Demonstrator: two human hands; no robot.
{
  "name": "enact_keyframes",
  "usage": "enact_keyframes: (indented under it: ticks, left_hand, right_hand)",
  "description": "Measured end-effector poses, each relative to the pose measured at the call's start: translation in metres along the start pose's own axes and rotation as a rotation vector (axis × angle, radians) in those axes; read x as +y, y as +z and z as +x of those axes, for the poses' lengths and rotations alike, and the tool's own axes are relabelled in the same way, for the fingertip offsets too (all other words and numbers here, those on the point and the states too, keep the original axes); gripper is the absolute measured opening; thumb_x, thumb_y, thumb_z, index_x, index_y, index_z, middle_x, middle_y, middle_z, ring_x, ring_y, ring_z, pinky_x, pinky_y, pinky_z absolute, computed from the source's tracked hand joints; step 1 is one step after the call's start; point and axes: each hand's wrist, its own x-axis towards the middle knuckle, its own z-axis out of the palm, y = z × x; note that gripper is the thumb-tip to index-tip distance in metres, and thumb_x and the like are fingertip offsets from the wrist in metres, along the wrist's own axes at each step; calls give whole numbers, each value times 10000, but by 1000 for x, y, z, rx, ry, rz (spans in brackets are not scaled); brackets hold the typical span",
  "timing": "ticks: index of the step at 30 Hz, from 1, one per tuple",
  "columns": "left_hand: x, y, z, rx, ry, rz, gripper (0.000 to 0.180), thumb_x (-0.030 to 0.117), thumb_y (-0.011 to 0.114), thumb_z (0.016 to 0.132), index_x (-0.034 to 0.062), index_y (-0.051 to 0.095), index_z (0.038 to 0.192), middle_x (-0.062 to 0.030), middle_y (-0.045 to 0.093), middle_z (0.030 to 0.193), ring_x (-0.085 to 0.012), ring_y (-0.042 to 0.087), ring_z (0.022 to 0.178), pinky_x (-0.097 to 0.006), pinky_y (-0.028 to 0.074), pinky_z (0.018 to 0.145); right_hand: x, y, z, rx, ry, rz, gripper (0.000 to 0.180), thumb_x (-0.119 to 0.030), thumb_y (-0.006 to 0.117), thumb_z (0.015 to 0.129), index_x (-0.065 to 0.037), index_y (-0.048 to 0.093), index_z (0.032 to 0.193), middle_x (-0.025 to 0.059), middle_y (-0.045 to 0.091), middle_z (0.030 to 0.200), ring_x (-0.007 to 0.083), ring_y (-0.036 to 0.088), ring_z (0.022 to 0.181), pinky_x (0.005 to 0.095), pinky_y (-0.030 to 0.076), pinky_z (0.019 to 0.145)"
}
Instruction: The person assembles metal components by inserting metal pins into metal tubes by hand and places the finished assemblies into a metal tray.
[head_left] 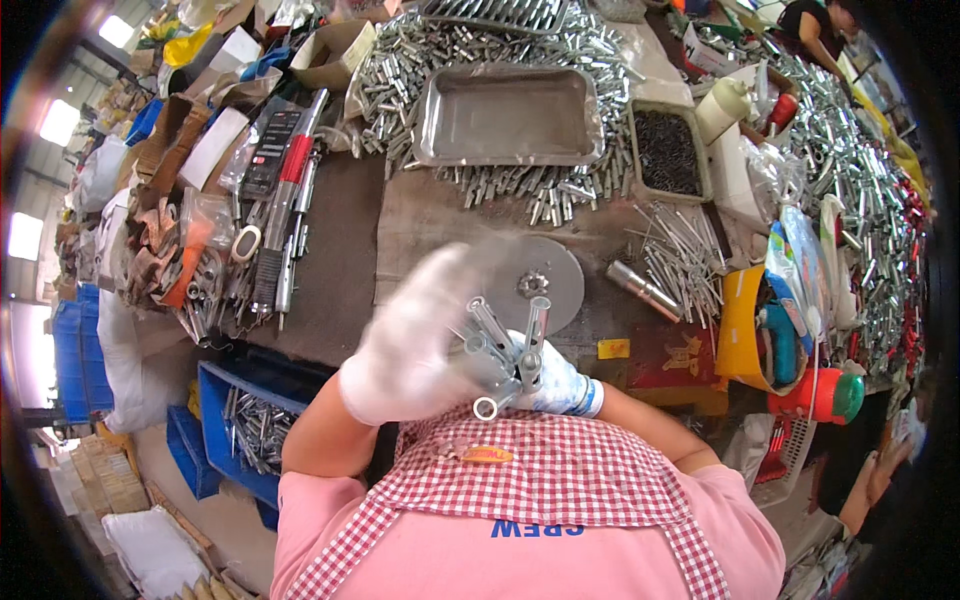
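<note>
While the right hand (560, 385), in a white glove, grips a bundle of silvery metal sleeve tubes (505, 350) close to the chest, the gloved left hand (415, 340) closes over them from the left. Squaring their ends above the round steel disc (535, 283) on the bench (340, 260) should keep any from slipping.

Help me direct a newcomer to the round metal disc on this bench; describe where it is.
Start at the rectangular steel tray. Below it, just beyond the gloved left hand, lies the disc: flat and circular, unlike the loose tubes around.
</note>
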Motion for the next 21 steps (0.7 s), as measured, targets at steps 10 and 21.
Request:
enact_keyframes:
  ticks: [10, 21]
  left_hand:
    - [-24, 75, -46, 255, 64, -573, 1384, 506, 867, 513, 90, -38, 1473, -241, 112, 1474, -366, 243, 1344, -513, 285, 1056]
    - [-38, 255, -7, 717, 275, -1168, 887, 166, 698, 758, -30, 136, 1415, -194, 546, 1205, -312, 576, 1072, -397, 480, 896]
  right_hand:
    - [-10, 0, -14, 373, -307, -888, 733, -170, 721, 776, -49, 318, 1376, 116, 465, 1296, 261, 496, 1142, 393, 414, 974]
    - [-23, -3, -46, 419, -355, 1137, 346, -324, 493, 948, -93, 493, 1206, 54, 576, 1109, 184, 575, 1014, 345, 488, 883]
